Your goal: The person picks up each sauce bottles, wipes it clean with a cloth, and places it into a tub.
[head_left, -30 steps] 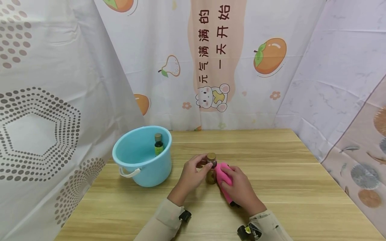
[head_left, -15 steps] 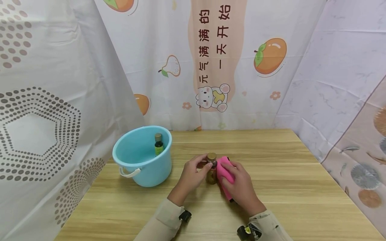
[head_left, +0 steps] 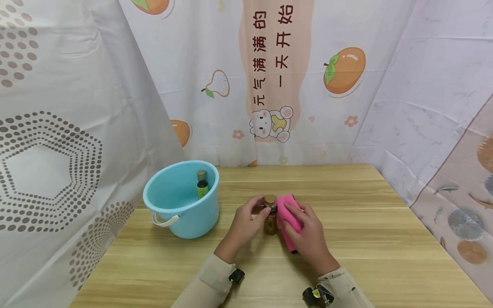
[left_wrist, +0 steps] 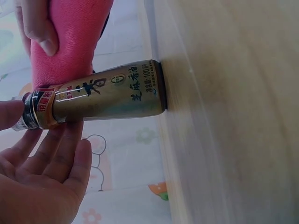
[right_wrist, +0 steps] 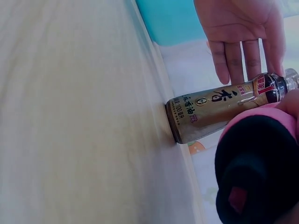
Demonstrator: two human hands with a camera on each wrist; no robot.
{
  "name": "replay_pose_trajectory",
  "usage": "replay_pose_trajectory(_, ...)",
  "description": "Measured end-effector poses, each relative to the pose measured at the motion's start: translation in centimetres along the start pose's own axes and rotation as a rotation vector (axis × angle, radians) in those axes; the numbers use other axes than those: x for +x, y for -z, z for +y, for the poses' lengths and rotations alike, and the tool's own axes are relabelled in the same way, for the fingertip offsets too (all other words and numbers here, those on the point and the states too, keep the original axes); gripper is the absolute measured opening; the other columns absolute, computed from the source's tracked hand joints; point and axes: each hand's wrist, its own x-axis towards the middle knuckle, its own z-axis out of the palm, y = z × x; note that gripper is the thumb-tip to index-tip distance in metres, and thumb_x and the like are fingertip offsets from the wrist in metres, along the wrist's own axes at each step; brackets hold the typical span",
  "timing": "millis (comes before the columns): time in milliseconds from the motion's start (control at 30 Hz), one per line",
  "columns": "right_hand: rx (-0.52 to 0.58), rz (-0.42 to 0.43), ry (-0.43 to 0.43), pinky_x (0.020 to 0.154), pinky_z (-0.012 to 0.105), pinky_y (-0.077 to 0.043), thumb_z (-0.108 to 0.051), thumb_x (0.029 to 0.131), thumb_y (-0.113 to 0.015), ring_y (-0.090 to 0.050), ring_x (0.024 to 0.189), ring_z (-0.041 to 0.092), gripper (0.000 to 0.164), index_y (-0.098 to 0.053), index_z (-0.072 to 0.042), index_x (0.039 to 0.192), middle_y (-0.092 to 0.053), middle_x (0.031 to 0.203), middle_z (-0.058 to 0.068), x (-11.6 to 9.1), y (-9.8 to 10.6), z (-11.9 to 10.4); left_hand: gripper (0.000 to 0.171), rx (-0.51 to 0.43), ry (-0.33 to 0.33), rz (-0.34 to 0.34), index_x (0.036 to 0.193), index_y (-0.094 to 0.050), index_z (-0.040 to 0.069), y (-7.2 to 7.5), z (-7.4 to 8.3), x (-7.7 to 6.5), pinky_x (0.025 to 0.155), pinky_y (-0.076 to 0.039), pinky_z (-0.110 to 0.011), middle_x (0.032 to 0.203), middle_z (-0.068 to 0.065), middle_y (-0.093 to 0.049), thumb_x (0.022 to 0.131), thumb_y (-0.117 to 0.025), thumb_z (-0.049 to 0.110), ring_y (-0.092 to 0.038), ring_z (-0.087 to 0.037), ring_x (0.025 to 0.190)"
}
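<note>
A small sesame oil bottle (head_left: 271,226) with a gold cap stands upright on the table. My left hand (head_left: 247,221) holds it at the neck, thumb on the near side and fingers behind. In the left wrist view the bottle's gold label (left_wrist: 107,93) faces the camera. My right hand (head_left: 309,239) grips a folded pink cloth (head_left: 286,204) with black edging, its side against the bottle's right. Fluffy pink cloth (left_wrist: 72,51) overlaps the bottle's upper part in the left wrist view. A black end of the cloth (right_wrist: 247,163) faces the right wrist camera.
To the left stands a light blue bucket (head_left: 196,222) with a white handle (head_left: 165,221). Inside it is another dark bottle (head_left: 202,186) with a green-yellow label. Printed curtains (head_left: 215,128) hang behind and beside the wooden table (head_left: 346,205).
The pink cloth has slid away from me along the bottle's right side, with the right fingers moving slightly forward. My left hand and the bottle have stayed in place.
</note>
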Motion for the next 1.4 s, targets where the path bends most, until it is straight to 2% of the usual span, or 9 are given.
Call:
replay_pose_trajectory(133,-0.008,-0.022,-0.007,0.084,0.044,-0.063,-0.004,0.084,-0.083,-0.066,0.111,0.023,0.051,-0.071,-0.011,0.133,-0.064,0.132,0.010,0.08,-0.03,0.02,0.048,-0.008,0.023,-0.010,0.146,-0.058,0.018,0.05,0.10,0.06,0.099,-0.057,-0.039,0.136,0.001,-0.067,0.104,-0.063,0.039,-0.068,-0.016,0.119)
replay_pose_trajectory(333,-0.019,-0.093,-0.053,0.086,0.041,-0.063,-0.008,0.087,-0.081,-0.066,0.114,0.025,0.050,-0.069,-0.011,0.135,-0.062,0.135,0.011,0.15,0.08,0.00,0.051,-0.019,0.022,-0.015,0.146,-0.058,0.016,-0.06,0.18,0.19,0.097,-0.058,-0.031,0.137,0.001,-0.064,0.102,-0.067,0.038,-0.069,-0.019,0.119)
replay_pose_trajectory(800,-0.060,-0.214,-0.154,0.085,0.039,-0.062,-0.010,0.088,-0.081,-0.066,0.114,0.027,0.051,-0.068,-0.012,0.137,-0.062,0.135,0.013,0.00,-0.02,-0.09,0.041,-0.023,0.015,0.007,0.140,-0.064,0.020,-0.07,0.07,0.08,0.097,-0.058,-0.032,0.131,0.003,-0.062,0.102,-0.066,0.038,-0.068,-0.018,0.118)
replay_pose_trajectory(967,-0.071,-0.269,-0.213,0.082,0.038,-0.061,-0.011,0.088,-0.081,-0.066,0.106,0.026,0.051,-0.068,-0.013,0.138,-0.063,0.133,0.015,0.05,0.02,-0.14,0.037,-0.044,0.006,0.002,0.137,-0.065,0.023,-0.01,0.04,0.07,0.097,-0.058,-0.034,0.133,0.003,-0.061,0.103,-0.065,0.038,-0.068,-0.018,0.118)
replay_pose_trajectory(1167,-0.112,-0.328,-0.261,0.084,0.038,-0.059,-0.015,0.089,-0.081,-0.064,0.103,0.025,0.051,-0.068,-0.013,0.138,-0.064,0.132,0.015,-0.06,0.00,-0.04,0.041,-0.035,-0.001,-0.002,0.141,-0.063,0.020,-0.06,-0.06,0.08,0.097,-0.057,-0.029,0.132,0.002,-0.062,0.103,-0.065,0.036,-0.067,-0.018,0.119)
replay_pose_trajectory(1400,-0.122,-0.348,-0.276,0.085,0.038,-0.057,-0.016,0.089,-0.081,-0.064,0.101,0.024,0.052,-0.067,-0.012,0.138,-0.064,0.130,0.015,-0.15,-0.13,0.24,0.043,-0.047,0.004,-0.006,0.144,-0.059,0.016,-0.02,0.07,0.05,0.100,-0.057,-0.033,0.130,-0.001,-0.064,0.104,-0.065,0.030,-0.067,-0.023,0.121)
